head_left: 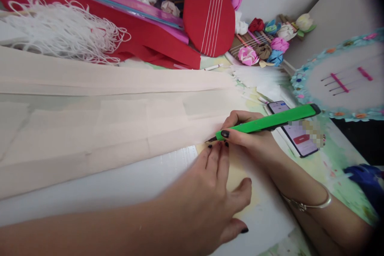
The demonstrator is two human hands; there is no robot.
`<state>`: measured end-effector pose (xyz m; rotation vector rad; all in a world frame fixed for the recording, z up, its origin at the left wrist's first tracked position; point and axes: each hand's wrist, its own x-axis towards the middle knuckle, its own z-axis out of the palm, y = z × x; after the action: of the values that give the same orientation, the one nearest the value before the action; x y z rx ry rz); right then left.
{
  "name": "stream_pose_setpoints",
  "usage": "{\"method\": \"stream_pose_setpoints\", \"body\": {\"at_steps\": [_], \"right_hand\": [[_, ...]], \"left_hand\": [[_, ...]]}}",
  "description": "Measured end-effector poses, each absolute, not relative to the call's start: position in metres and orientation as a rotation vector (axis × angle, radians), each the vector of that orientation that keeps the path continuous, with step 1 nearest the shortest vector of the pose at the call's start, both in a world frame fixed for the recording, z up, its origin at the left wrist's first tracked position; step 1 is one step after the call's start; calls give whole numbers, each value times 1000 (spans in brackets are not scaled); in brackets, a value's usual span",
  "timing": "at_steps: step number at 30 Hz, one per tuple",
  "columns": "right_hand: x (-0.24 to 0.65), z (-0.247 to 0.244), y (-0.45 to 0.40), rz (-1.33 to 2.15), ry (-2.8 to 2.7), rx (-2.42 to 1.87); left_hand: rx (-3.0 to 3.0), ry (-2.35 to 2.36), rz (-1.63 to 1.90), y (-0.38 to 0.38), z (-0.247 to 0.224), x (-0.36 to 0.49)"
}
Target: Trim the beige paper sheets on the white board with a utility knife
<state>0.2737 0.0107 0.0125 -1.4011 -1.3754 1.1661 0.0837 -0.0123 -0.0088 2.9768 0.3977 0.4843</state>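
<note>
My right hand point(250, 136) is closed around a slim green utility knife point(264, 121) with a black end. Its narrow dark tip touches the right-hand edge of a long, pale pinkish-beige sheet point(117, 128). My left hand point(214, 192) lies flat with its fingers stretched out, the fingertips pressing beside the knife tip. Under the left hand is a white board point(144, 172) with faint ridges, which reaches out below the beige sheet. A yellowish patch shows between the hands.
A phone point(294, 128) lies beyond my right hand. Behind are a red guitar-shaped piece point(208, 16), white yarn point(69, 30), red fabric point(150, 44) and several paper flowers point(264, 46). A flower-rimmed oval piece point(339, 78) stands at the right.
</note>
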Motion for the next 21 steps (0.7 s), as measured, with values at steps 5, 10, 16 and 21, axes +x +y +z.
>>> {"method": "stream_pose_setpoints", "body": {"at_steps": [5,10,16,21], "right_hand": [[276,11,11,1174,-1345,-1376],[276,11,11,1155,-1376,-1380],[276,10,10,1162,-1372,-1360],[279,8,11,1162,-1367,-1358]], "left_hand": [[2990,390,479,-13,-10,83],[2992,381,481,-13,-9,83],[3003,398,494,-13,-9,84],[2996,393,495,-14,-10,84]]}}
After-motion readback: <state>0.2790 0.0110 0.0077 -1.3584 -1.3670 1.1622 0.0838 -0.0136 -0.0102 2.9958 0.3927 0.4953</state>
